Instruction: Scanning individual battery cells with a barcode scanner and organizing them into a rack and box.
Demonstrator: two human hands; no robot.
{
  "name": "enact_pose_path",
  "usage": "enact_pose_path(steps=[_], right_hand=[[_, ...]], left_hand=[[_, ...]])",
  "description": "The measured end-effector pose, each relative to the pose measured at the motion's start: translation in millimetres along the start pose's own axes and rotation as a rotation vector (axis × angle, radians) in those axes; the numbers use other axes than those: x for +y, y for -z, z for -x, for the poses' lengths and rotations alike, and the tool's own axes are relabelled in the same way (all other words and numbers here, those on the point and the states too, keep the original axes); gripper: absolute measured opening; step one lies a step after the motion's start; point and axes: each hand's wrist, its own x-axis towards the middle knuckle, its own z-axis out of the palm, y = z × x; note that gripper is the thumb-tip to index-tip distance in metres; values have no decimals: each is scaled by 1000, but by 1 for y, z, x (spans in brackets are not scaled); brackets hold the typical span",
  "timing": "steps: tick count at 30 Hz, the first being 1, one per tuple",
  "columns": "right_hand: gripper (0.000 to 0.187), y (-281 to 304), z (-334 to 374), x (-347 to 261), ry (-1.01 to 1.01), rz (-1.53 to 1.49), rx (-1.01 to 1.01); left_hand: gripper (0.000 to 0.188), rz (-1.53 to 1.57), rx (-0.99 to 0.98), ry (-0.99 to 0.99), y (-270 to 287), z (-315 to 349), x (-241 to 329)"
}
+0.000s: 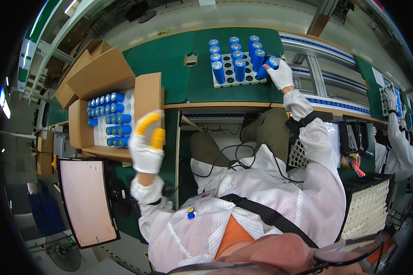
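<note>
My right hand (281,75), in a white glove, is closed around a blue cylindrical battery cell (263,72). That cell leans at the near right corner of a white tray (257,82) with round holes. Several more blue battery cells (240,69) stand upright in the tray in rows, some holes between them bare. My left hand (147,145), gloved in white with yellow fingertips, is raised beside the right side of an open cardboard box (147,98). Its fingers are apart and nothing shows between them. Inside the box, several blue cells (116,108) lie in rows on a white insert.
The green tabletop (170,59) carries the box and the tray. To the right run metal conveyor rails (316,75). A monitor-like panel (88,201) stands at the lower left. Tool holders (355,136) are at the right, and another person's gloved hand (390,98) works farther right.
</note>
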Motion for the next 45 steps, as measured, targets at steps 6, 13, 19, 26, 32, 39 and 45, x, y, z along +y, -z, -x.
enact_pose_path(steps=[6,13,19,26,32,39,45], right_hand=[[51,-29,-2,0,69,89,-78],[56,-27,-10,-9,2,285,-203],[51,-31,-12,-26,-101,395,-241],[52,-24,-8,-18,-130,384,-209],[59,-40,-10,-21,76,203,-149],[60,-80,-35,103,-483,-152,-399],[27,-78,-37,151,-753,-548,-375]], left_hand=[[25,-198,77,302,104,-35,-76],[24,-288,-47,225,101,-90,-113],[29,-644,116,115,94,-117,-176],[32,-616,77,470,132,-112,-214],[43,-789,88,524,195,-49,-262],[63,-1046,93,372,175,-11,-266],[63,-1157,15,501,153,-28,-244]])
